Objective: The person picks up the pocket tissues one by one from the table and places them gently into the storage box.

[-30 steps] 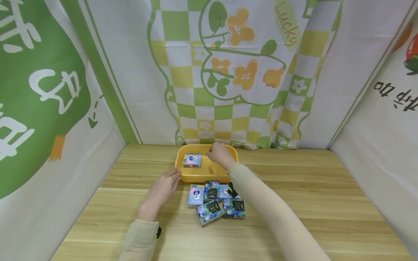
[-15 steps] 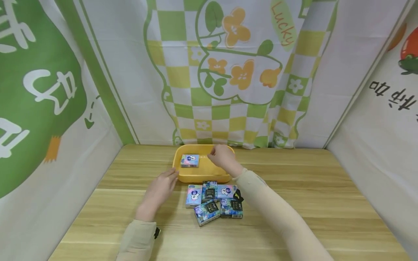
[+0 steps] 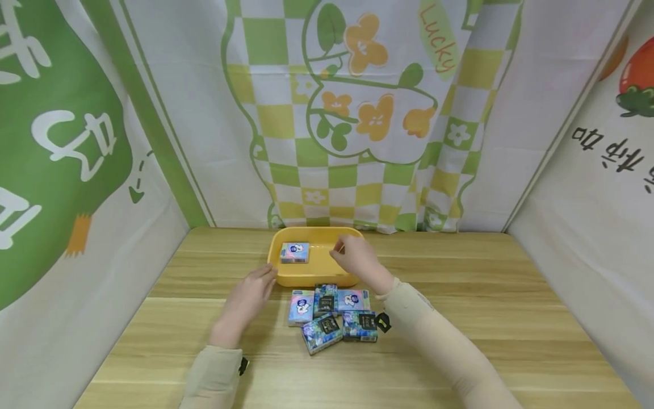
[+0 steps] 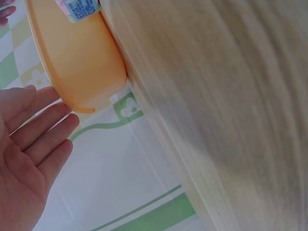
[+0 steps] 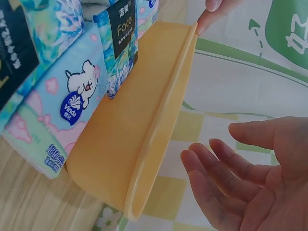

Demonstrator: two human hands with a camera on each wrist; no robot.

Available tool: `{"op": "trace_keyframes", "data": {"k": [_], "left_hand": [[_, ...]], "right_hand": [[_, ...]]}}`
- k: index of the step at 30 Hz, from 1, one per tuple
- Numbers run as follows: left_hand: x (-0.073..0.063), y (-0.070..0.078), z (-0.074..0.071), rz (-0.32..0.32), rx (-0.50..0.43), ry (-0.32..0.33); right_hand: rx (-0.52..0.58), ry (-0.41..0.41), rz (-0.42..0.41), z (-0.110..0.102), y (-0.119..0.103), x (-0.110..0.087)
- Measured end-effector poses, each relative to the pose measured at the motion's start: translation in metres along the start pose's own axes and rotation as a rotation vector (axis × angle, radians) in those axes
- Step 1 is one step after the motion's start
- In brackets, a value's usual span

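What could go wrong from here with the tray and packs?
1. Five blue-patterned, rectangular, plastic-wrapped tissue packs lie bunched outside the yellow, rounded plastic tray; picking one may drag its neighbours.
2. The left hand has its fingertips at the tray's rim; a nudge might shift it.

The yellow tray [image 3: 313, 280] looks like smooth plastic, softly shiny. The tissue packs [image 5: 79, 91] have glossy film. The surface [image 3: 460, 295] shows smooth wood grain; the far curtain [image 3: 275, 121] is matt, creased cloth.
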State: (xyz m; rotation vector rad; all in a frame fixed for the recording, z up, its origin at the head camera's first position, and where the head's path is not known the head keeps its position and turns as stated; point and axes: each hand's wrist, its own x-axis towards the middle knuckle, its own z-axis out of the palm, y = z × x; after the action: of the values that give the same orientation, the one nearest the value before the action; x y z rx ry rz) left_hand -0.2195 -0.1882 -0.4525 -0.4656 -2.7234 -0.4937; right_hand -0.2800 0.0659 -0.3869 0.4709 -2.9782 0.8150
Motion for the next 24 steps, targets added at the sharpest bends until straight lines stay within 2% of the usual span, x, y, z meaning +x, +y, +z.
{"op": "trace_keyframes", "data": {"k": [8,18,24], "left_hand": [[-0.001,-0.001,0.003,-0.004,-0.002,-0.004],[0.001,-0.003,0.003,0.013,0.018,0.007],[0.002,-0.001,0.003,-0.002,0.000,-0.001]], "right_hand": [[0.014,0.042,-0.007,-0.005,0.005,-0.017],[0.021,0.041,0.014,-0.008,0.014,-0.034],[0.036,0.059,0.008,-0.006,0.021,-0.042]]}}
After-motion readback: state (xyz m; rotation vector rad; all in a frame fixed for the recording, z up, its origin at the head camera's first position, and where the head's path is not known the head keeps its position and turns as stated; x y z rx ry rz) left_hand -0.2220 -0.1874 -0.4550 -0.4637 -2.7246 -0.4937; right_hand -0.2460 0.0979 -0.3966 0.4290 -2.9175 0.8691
